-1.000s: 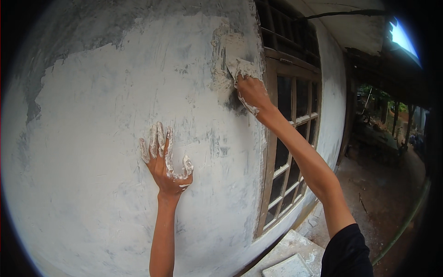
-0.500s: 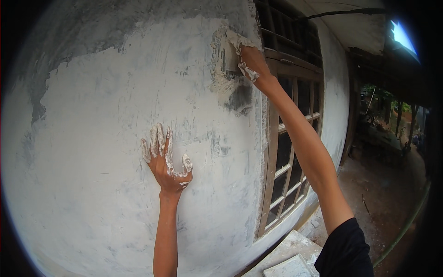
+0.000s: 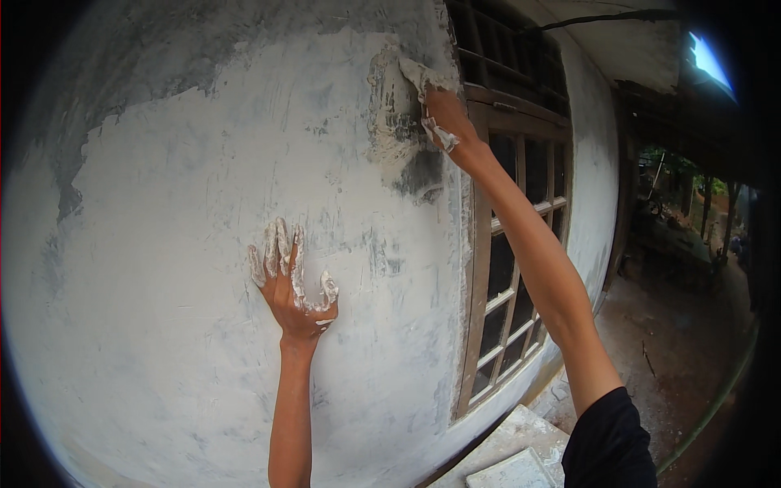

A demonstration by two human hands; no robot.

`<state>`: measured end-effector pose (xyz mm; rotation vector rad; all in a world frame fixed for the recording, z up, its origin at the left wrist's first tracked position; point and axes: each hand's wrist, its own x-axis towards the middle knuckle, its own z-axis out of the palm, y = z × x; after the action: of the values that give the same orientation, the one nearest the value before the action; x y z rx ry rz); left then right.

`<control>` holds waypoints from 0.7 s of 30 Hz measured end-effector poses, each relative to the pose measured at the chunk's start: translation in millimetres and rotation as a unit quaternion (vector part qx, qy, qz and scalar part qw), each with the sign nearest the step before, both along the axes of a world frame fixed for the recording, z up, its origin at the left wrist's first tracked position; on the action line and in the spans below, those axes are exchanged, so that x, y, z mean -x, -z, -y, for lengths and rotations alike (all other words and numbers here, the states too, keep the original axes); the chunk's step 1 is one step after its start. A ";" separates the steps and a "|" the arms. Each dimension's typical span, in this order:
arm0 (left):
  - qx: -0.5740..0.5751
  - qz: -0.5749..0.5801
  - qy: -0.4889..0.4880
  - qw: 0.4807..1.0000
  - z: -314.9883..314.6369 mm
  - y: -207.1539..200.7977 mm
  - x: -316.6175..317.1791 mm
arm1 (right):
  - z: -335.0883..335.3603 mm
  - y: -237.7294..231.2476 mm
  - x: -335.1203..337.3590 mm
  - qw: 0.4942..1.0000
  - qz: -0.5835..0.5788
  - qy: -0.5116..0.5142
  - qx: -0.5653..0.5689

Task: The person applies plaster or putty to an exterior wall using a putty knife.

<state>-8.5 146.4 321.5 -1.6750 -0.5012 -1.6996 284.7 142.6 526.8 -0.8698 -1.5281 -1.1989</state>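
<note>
My left hand [image 3: 291,297] rests against the pale wall [image 3: 179,268], fingers spread and coated in white paste. It holds nothing. Higher up and to the right, my right hand [image 3: 449,118] is at the wall beside the window frame, its fingers also smeared with paste. The fingers look closed around something thin and flat pressed to the wall, but the hand and paste hide what it is. Just left of it lies a rough patch of cream paste [image 3: 390,154], with a dark grey bare spot [image 3: 423,175] below.
A wooden window [image 3: 496,317] with small dark panes stands close to my right arm. Above it is a dark vent grille [image 3: 512,49]. A whitish slab [image 3: 512,472] lies at the bottom. Dirt ground [image 3: 643,358] stretches off to the right.
My right hand has shifted slightly right and down along the wall. More dark surface shows in the paste patch to its left. My left hand has stayed in place.
</note>
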 end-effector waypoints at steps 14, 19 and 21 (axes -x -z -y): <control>-0.015 -0.011 0.012 1.000 3.9 -4.0 -3.2 | 17.4 152.2 26.5 0.976 -0.047 0.122 0.175; -0.002 -0.010 -0.009 1.000 6.1 0.1 7.6 | 70.6 100.2 16.9 0.981 -0.052 0.031 0.182; -0.004 -0.010 -0.002 1.000 8.6 -1.7 -0.3 | 67.4 53.5 -0.6 0.991 -0.067 0.024 0.117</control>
<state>-8.1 137.8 323.2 -1.6829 -0.4885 -1.6785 285.2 75.2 473.3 -1.1245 -1.5650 -0.9846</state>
